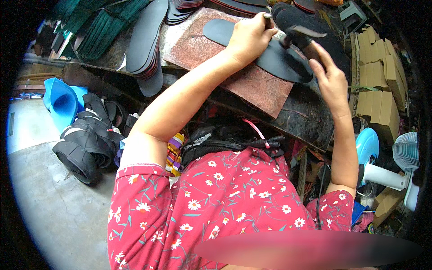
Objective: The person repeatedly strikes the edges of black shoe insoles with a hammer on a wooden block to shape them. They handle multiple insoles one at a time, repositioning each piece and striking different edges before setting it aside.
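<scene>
Head view: the black sole (pixel 283 64) lies flat on the reddish board (pixel 256 92), probably for firm backing; my left hand (pixel 250 39), closed round a slim handle (pixel 267 16), sits over it; my right hand (pixel 330 78) curves beside its right end, gripping or not, I cannot tell.

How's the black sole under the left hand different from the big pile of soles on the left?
The black sole is a single layer, while the pile of soles has many layers.
The black sole lies over a reddish board; the pile sits left of it.
The left hand partly hides the black sole, but no hand covers the pile.
Both look dark, with rounded ends.
</scene>
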Demonstrator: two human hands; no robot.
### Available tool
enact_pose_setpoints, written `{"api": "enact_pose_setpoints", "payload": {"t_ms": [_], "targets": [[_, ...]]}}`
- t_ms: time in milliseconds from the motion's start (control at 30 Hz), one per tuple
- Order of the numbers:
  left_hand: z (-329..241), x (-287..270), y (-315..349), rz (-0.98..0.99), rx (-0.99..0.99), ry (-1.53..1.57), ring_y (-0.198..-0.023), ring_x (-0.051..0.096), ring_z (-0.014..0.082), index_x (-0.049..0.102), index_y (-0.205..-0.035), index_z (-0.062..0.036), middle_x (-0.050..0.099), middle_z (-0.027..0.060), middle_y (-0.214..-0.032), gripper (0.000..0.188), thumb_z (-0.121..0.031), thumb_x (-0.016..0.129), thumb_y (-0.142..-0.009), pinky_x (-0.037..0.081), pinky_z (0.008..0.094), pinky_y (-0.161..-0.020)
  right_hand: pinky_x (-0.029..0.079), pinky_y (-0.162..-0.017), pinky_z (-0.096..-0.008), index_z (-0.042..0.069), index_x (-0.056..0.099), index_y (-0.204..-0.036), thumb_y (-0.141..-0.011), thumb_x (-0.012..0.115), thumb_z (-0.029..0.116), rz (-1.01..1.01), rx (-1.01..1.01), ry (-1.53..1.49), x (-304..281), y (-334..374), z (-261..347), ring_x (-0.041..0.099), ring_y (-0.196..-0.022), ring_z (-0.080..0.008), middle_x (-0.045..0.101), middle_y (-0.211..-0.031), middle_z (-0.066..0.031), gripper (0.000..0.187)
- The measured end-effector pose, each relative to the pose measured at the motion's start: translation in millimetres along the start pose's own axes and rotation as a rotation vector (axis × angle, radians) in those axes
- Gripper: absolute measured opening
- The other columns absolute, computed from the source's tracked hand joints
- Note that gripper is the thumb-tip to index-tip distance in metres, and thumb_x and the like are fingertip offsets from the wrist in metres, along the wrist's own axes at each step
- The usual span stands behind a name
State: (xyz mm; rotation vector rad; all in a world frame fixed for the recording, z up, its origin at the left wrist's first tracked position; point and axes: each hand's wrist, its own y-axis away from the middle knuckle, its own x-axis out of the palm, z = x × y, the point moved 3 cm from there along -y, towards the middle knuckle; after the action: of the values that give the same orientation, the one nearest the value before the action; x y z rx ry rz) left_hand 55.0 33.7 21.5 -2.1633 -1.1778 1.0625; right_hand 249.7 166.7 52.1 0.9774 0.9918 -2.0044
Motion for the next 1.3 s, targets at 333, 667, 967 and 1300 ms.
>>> {"api": "enact_pose_setpoints", "payload": {"t_ms": [333, 667, 967, 1300], "targets": [[46.1, -54.0, -5.5, -0.108, -0.357, 0.277, -0.066, 0.068, 0.0143, 0.062, -0.09, 0.0, 0.069, 0.0092, -0.075, 0.018, -0.013, 0.073, -0.083, 0.055, 0.0284, -0.064, 0.053, -0.078, -0.0463, 0.034, 0.05, -0.137, -0.095, 0.055, 0.043, 0.097, 0.058, 0.111, 5.3, -0.6, -1.4, 0.067, -0.094, -0.039, 0.07, -0.101, -0.0176, 0.043], [46.9, -48.6, -1.1, -0.009, -0.337, 0.153, -0.067, 0.07, 0.0188, 0.063, -0.09, -0.0004, 0.069, 0.0119, -0.074, 0.02, -0.016, 0.074, -0.084, 0.056, 0.0317, -0.064, 0.05, -0.082, -0.0281, 0.013, 0.057, -0.135, -0.096, 0.062, 0.021, -0.008, -0.049, -0.41, -39.3, -25.1, 44.4, 0.066, -0.097, -0.017, 0.07, -0.115, -0.005, 0.041], [32.2, -28.7, -3.9, -0.05, -0.006, -0.277, -0.07, 0.068, 0.0334, 0.062, -0.088, -0.0012, 0.066, 0.0224, -0.074, 0.019, -0.017, 0.07, -0.084, 0.055, 0.0391, -0.066, 0.053, -0.08, -0.0343, 0.024, 0.055, -0.136, -0.095, 0.06, 0.037, 0.041, -0.043, -0.198, -4.2, -26.3, 42.4, 0.07, -0.096, -0.0266, 0.07, -0.105, -0.0161, 0.043], [45.2, -32.7, -4.4, 0.057, -0.233, 0.149, -0.071, 0.068, 0.025, 0.061, -0.092, -0.0035, 0.068, 0.0131, -0.078, 0.018, -0.017, 0.071, -0.086, 0.055, 0.0343, -0.066, 0.044, -0.065, -0.0234, 0.014, 0.054, -0.138, -0.097, 0.06, 0.02, -0.099, -0.039, -0.494, -45.0, -19.8, 49.8, 0.056, -0.076, -0.0085, 0.064, -0.096, -0.0046, 0.041]]}}
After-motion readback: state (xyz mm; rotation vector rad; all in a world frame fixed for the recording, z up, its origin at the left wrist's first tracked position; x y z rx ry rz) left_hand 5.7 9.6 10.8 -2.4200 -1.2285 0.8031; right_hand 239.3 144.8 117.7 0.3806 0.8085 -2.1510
